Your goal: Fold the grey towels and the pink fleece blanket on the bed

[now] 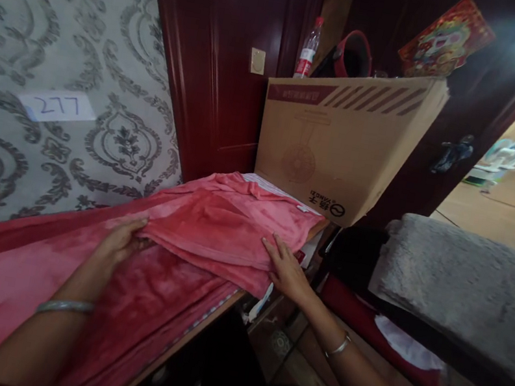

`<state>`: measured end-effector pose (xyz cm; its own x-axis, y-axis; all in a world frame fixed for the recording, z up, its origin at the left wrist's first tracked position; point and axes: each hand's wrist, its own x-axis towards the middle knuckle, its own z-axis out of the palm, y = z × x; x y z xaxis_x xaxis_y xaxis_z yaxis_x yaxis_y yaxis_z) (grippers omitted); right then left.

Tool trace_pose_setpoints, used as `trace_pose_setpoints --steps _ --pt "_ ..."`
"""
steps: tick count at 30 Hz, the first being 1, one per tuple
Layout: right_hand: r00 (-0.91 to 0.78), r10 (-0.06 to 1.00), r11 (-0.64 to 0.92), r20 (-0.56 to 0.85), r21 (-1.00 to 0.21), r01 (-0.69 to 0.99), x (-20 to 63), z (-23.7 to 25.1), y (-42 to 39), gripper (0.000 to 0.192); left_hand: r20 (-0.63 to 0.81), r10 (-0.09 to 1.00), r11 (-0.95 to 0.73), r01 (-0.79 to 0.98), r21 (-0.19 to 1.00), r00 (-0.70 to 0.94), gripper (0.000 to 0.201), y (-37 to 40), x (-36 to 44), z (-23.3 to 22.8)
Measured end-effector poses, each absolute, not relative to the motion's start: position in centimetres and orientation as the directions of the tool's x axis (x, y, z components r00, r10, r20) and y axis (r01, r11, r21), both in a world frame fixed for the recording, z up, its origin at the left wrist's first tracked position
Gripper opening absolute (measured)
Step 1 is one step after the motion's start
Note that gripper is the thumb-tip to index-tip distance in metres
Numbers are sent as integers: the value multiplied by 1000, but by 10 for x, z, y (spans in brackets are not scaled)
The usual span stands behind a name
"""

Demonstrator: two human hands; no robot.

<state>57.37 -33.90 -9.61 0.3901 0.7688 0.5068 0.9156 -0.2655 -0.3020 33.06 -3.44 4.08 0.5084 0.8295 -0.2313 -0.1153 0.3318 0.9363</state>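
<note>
A folded pink plush garment [217, 226] with soft creases lies on top of a larger spread of red-pink plush cloth [15, 284]. My left hand [124, 240] pinches the folded piece's near left edge between thumb and fingers. At its right end, my right hand [288, 271] rests with fingers stretched out and apart on the fabric, touching the edge. A small white label shows near the far right corner. Parts of my left fingertips are hidden by the cloth. Each wrist wears a bangle.
A large cardboard box [334, 146] stands at the back, with a plastic bottle [308, 50] and a red decorated packet [445, 40] on top. A grey plush-covered seat [463, 287] is on the right. Patterned wallpaper [81, 5] borders the left; a dark red door stands behind.
</note>
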Motion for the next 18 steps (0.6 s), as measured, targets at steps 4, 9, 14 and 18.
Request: trace_pose_setpoints --steps 4,9,14,18 --pt "399 693 -282 600 -284 917 577 -83 -340 75 -261 779 356 -60 933 570 44 -36 315 5" --pt "407 589 -218 698 -348 912 577 -48 -347 45 -136 716 247 -67 967 684 54 -32 306 -5" --pt "462 494 -87 737 -486 869 548 -59 -358 29 -131 811 254 -141 957 570 23 -30 310 0" --pt "525 536 -117 662 -557 822 519 -97 -366 26 -150 822 267 -139 954 550 14 -29 312 -3"
